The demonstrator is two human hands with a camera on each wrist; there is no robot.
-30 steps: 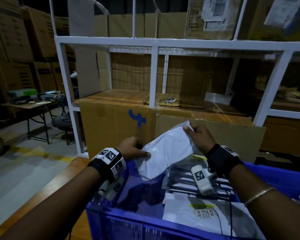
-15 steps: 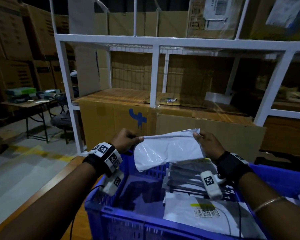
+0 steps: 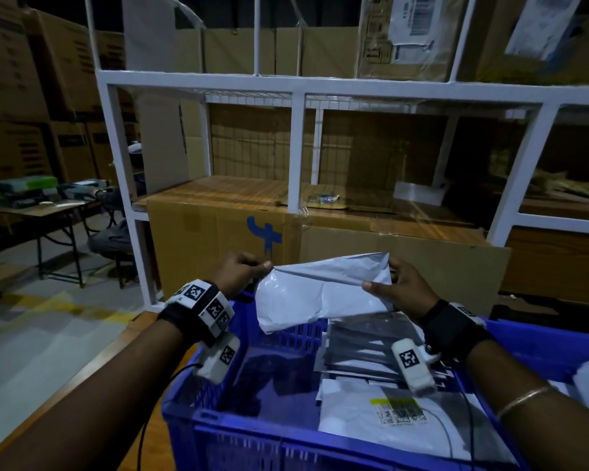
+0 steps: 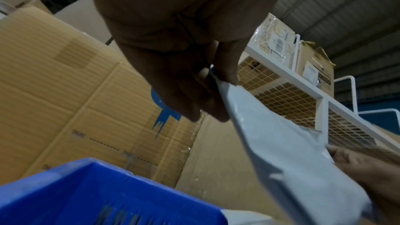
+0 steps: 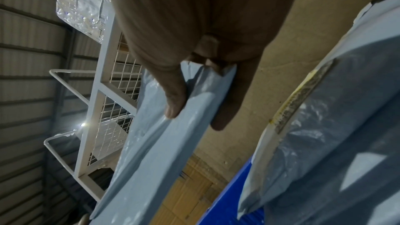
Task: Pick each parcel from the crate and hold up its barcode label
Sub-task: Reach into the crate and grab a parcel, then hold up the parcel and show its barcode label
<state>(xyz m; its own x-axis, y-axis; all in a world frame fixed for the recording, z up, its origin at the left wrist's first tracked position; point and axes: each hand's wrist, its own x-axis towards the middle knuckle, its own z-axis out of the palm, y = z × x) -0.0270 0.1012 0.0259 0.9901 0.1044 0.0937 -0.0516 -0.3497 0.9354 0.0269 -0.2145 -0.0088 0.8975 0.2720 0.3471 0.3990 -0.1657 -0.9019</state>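
A white plastic parcel (image 3: 317,294) hangs above the far side of the blue crate (image 3: 218,433), held at both top corners. My left hand (image 3: 242,273) pinches its upper left corner, seen close in the left wrist view as the parcel (image 4: 288,158) under my left hand (image 4: 207,81). My right hand (image 3: 402,287) grips the upper right edge, thumb in front; in the right wrist view my right hand (image 5: 194,91) clamps the parcel (image 5: 164,151). The side facing me is blank. More parcels (image 3: 398,423) lie in the crate, the nearest showing a barcode label (image 3: 400,412).
A white metal rack (image 3: 300,141) with cardboard boxes (image 3: 218,239) stands right behind the crate. The crate sits on a wooden table (image 3: 92,375). A desk (image 3: 38,212) with items and stacked cartons are off to the left across the floor.
The parcel went from tilted, right corner high, to roughly level and spread between both hands. My left hand rose to its top left corner; my right hand shifted right and slightly down.
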